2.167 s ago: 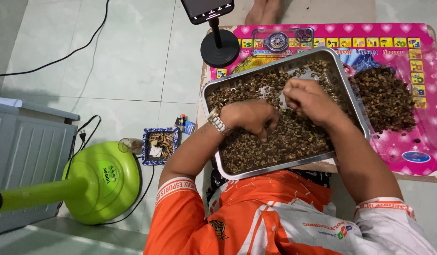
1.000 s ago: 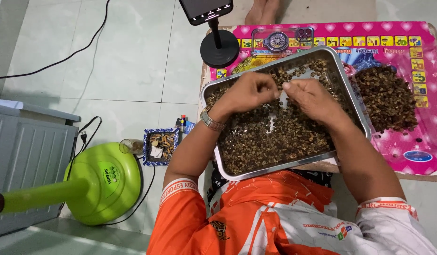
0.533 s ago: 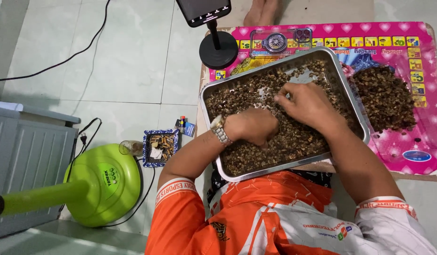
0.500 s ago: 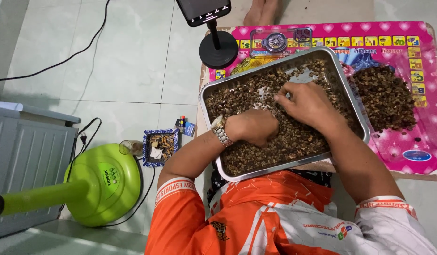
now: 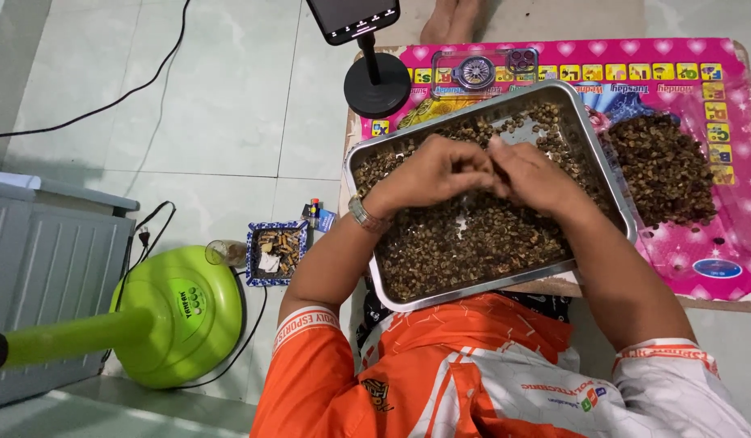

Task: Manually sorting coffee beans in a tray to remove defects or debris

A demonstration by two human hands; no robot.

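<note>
Lifted out of the bits since half a second back: left hand [image 5: 430, 172], up from the near middle of the tray [image 5: 574, 118] and brought across to the right hand [image 5: 531, 177]. Now together, fingertips meeting above the tray's far half, left fingers curled toward the right thumb. Probably one small bit pinched between them, though too small and too hidden to tell; cannot say whether either hand grips anything. Judged from that: a picking or peeling stroke in hand rather than a rummaging one.

Directly under both hands, the brown bits [image 5: 473, 239] spread over the tray floor, thick toward the near edge and left side, thin with bare metal showing near the far right corner. Wristwatch [image 5: 360, 214] on the left wrist, over the tray's left rim.

Right of the tray, well clear of the hands, a second heap [image 5: 663, 166] of similar brown bits lying on the pink mat [image 5: 732, 235]. Beyond the tray, a clear phone case [image 5: 481, 71] and a phone stand [image 5: 377, 81]. Off on the floor to the left, a small dish [image 5: 276, 251] and a green fan base [image 5: 176, 312], untouched.
</note>
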